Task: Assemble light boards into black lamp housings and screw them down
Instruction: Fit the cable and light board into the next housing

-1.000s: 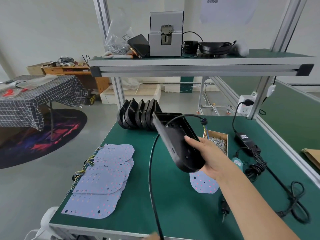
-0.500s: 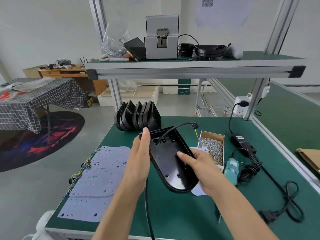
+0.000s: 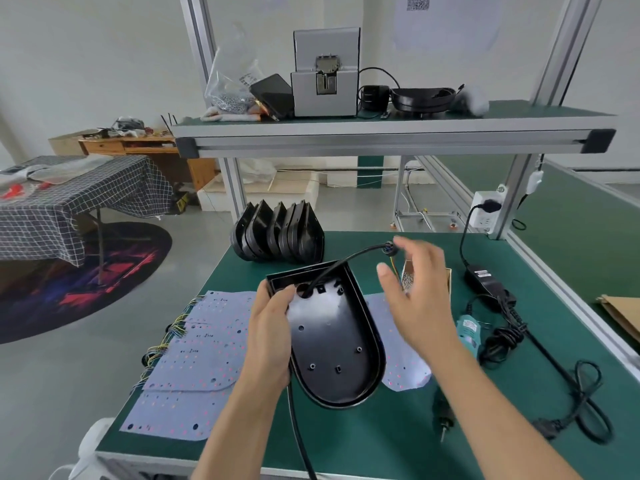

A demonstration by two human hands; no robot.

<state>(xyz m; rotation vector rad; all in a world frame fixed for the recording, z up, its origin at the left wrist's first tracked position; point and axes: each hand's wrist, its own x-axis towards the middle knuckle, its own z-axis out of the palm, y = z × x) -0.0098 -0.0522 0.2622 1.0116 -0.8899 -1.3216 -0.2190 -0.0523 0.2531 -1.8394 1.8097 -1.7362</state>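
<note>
Closest to the person, a black cable ran up from the table's near edge and passed behind the lamp housing, coming out through a hole near its flat top end. The housing was held open side up, just above the green table, probably so the inside could take a board. The left hand gripped its left wall, thumb hooked over the rim, which looked like a way to keep it steady while the other hand worked. The right hand was off the housing, fingers spread and loose, holding nothing, hovering close to the cable's plug end and its thin coloured wires. Likely reaching for those, but hard to say.

A single light board lay on the table partly under the housing, handy for dropping in. A stack of boards with their yellow wires sat off to the left. On the right were the teal electric screwdriver and, a bit further back, a box of screws, half hidden by the right hand. Further still, a row of empty housings stood on edge at the table's back.
</note>
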